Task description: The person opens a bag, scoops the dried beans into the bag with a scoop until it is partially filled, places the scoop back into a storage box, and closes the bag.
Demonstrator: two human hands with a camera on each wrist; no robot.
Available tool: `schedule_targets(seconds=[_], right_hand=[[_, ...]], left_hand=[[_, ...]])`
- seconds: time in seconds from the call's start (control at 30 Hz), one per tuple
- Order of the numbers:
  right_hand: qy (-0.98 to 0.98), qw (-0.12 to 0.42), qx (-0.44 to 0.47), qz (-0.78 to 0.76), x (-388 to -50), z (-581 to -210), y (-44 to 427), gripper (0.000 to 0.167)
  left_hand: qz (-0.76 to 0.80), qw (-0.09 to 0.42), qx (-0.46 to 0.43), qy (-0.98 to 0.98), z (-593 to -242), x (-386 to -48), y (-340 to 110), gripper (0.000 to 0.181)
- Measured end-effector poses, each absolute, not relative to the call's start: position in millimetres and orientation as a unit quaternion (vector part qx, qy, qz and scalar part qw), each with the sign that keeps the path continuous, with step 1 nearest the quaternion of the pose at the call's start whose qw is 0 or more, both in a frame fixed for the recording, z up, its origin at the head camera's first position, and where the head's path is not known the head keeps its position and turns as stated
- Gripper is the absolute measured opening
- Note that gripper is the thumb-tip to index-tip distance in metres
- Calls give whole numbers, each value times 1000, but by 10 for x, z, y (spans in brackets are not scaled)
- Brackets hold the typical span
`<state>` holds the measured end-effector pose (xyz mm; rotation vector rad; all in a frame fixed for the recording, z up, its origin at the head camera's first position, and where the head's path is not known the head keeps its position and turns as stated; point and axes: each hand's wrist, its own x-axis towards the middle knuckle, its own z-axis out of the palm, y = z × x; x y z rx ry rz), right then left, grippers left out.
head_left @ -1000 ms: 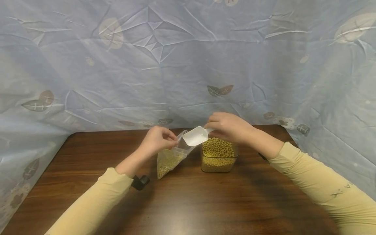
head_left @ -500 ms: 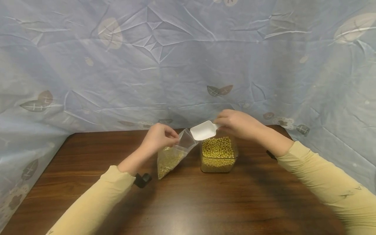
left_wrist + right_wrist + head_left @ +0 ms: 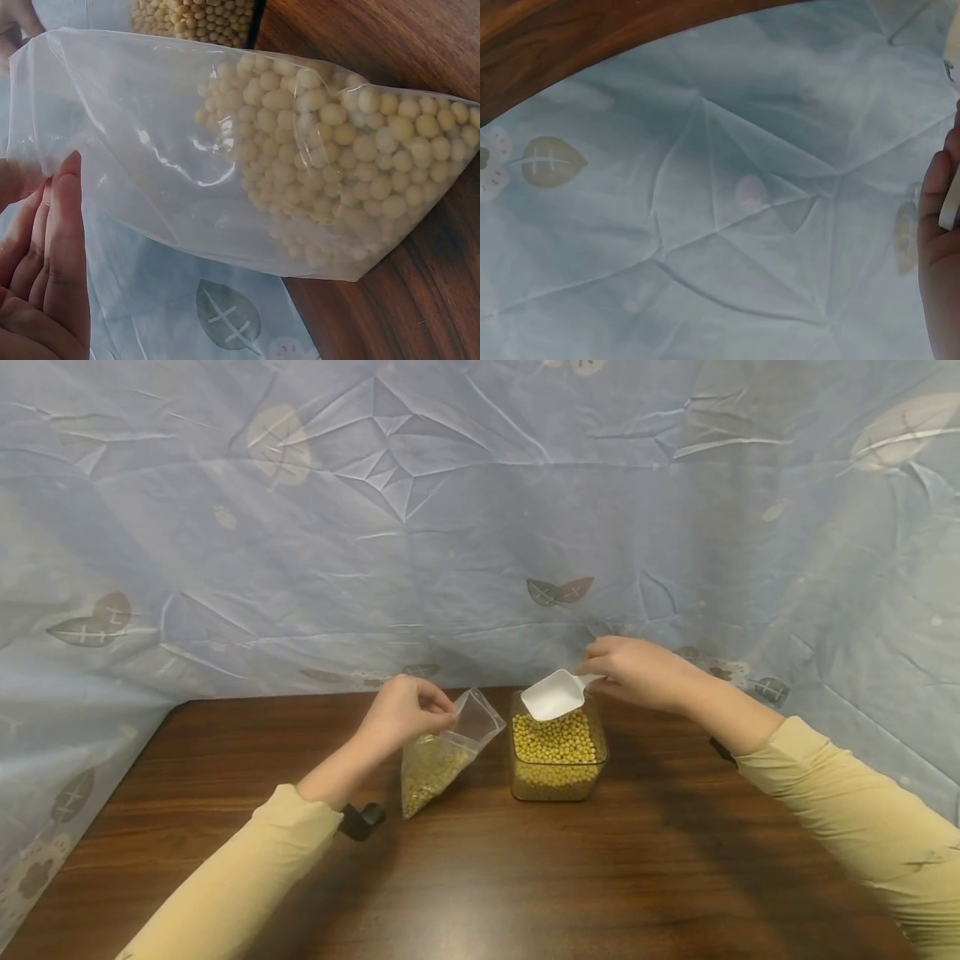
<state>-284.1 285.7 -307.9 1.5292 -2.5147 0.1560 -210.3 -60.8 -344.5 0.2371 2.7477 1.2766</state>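
Observation:
Between thumb and fingers my left hand [image 3: 405, 710] pinches the rim of a clear plastic bag [image 3: 438, 764]. Its mouth gapes toward the right, and pale yellow soybeans [image 3: 352, 150] fill the lower corner, which touches the table. My right hand [image 3: 637, 670] grips the handle of a white scoop [image 3: 553, 696], whose bowl looks empty and tilts over the back of a clear container [image 3: 558, 789]. That container stands right of the bag, with many soybeans [image 3: 555, 739] inside. In the right wrist view only part of the right hand [image 3: 941, 247] and the handle's end show.
The brown wooden table [image 3: 480, 877] reaches back to a pale blue curtain [image 3: 465, 543] printed with leaves, which hangs behind it and along both sides. A black wrist strap piece [image 3: 362, 821] juts out beside the left forearm.
My right hand has carried the scoop rightward, from the mouth of the bag to above the container. The left hand stays nearly still with the bag, whose mouth is now uncovered.

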Motion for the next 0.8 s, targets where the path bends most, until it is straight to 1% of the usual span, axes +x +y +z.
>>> schedule_targets(seconds=[0.17, 0.33, 0.63, 0.8], right_hand=[[-846, 68, 527, 42, -2868, -3185, 2856, 19], [-848, 34, 528, 33, -2890, -3274, 2826, 20], [-829, 24, 559, 5, -2912, -3290, 2694, 19], [-805, 18, 593, -5, -2919, -3325, 2594, 19]], left_hand=[[427, 54, 79, 899, -3457, -2097, -623, 8], [430, 54, 81, 897, -3455, -2092, -630, 9], [431, 54, 78, 897, -3468, -2068, -638, 9], [434, 54, 77, 896, -3478, -2067, -641, 10]])
